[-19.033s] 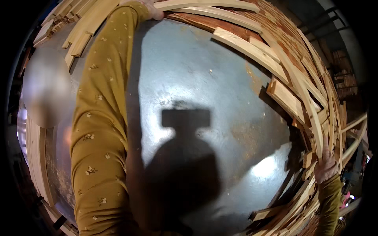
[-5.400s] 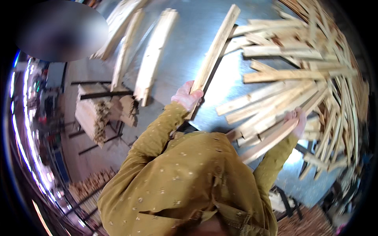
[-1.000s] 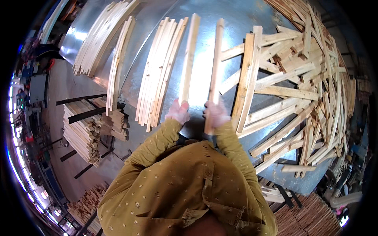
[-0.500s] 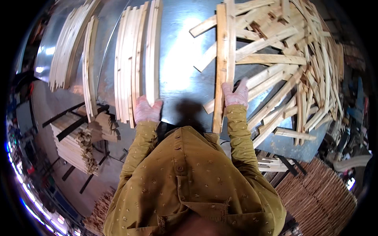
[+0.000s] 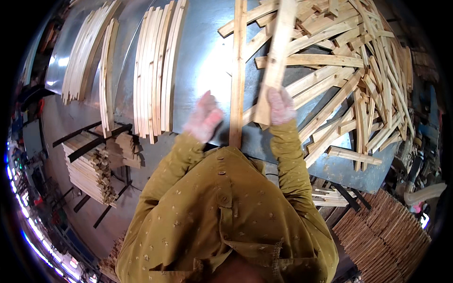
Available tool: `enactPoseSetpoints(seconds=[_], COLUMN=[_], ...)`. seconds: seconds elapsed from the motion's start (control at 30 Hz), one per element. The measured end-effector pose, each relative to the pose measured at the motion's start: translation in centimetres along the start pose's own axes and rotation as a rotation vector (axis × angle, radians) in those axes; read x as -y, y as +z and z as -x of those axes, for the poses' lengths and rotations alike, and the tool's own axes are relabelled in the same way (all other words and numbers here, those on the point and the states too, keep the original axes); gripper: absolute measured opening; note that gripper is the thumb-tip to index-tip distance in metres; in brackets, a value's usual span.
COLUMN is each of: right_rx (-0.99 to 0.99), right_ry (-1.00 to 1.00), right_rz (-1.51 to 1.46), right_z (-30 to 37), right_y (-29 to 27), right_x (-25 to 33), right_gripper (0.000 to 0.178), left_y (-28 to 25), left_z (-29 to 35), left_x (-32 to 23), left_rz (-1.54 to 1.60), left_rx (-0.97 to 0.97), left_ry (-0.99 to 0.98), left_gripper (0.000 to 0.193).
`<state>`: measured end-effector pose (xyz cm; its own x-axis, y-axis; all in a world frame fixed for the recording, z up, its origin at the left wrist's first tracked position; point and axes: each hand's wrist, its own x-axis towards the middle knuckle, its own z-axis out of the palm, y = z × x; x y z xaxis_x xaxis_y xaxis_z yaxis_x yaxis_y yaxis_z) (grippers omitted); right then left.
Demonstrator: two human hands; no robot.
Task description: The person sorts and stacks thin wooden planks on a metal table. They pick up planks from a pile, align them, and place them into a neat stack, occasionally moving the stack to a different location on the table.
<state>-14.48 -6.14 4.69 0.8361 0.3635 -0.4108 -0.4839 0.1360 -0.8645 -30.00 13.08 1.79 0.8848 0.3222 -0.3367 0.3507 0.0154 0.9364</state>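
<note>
My right hand (image 5: 281,105), in what looks like a pale pinkish glove, is closed on the near end of a wooden slat (image 5: 280,52), which slants away over the table's loose slats. My left hand (image 5: 204,118) hovers, slightly blurred, over the near edge of the metal table (image 5: 198,70). Its fingers are apart and it holds nothing. Between my hands another slat (image 5: 238,80) lies lengthwise, its near end close to my shirt front. To the left of my left hand, a row of slats (image 5: 153,75) lies side by side.
A jumbled heap of slats (image 5: 351,70) covers the table's right side. Farther left lie a narrow bundle (image 5: 107,75) and a wider bundle of slats (image 5: 85,56). Stacked wood (image 5: 87,172) stands on a dark rack at lower left; a large wood pile (image 5: 384,236) is at lower right.
My left hand has left the row of slats and moved right. The two slats by my right hand are now apart: one lies farther left, the other is tilted in my right hand.
</note>
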Motion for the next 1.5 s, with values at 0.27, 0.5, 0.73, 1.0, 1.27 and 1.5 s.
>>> enactPoseSetpoints(seconds=[0.27, 0.5, 0.73, 1.0, 1.27, 1.5], right_rx=[-0.07, 0.429, 0.543, 0.715, 0.255, -0.317], right_ry=[-0.208, 0.371, 0.488, 0.397, -0.335, -0.404], right_rz=[1.436, -0.347, -0.747, -0.557, 0.37, 0.769], right_z=[-0.2, -3.9, -7.1, -7.6, -3.5, -5.6], right_y=[4.8, 3.0, 0.8, 0.9, 1.1, -8.7], right_x=[-5.5, -5.3, -1.7, -0.8, 1.0, 2.2], right_gripper=[0.076, 0.063, 0.053, 0.052, 0.056, 0.06], left_y=[-1.2, -4.9, -4.9, 3.2, 5.4, -3.4], left_z=[-3.5, 1.2, 1.7, -0.3, -4.4, -35.0], left_x=[-0.3, 0.3, 2.0, -0.7, -4.9, -22.1], left_rz=[-0.021, -1.106, -1.378, 0.257, 0.564, -0.05], left_rx=[-0.219, -0.351, -0.5, 0.018, 0.146, -0.21], left_ry=[-0.297, -0.391, -0.1, -0.159, -0.203, -0.049], left_gripper=[0.048, 0.079, 0.072, 0.09, 0.037, 0.046])
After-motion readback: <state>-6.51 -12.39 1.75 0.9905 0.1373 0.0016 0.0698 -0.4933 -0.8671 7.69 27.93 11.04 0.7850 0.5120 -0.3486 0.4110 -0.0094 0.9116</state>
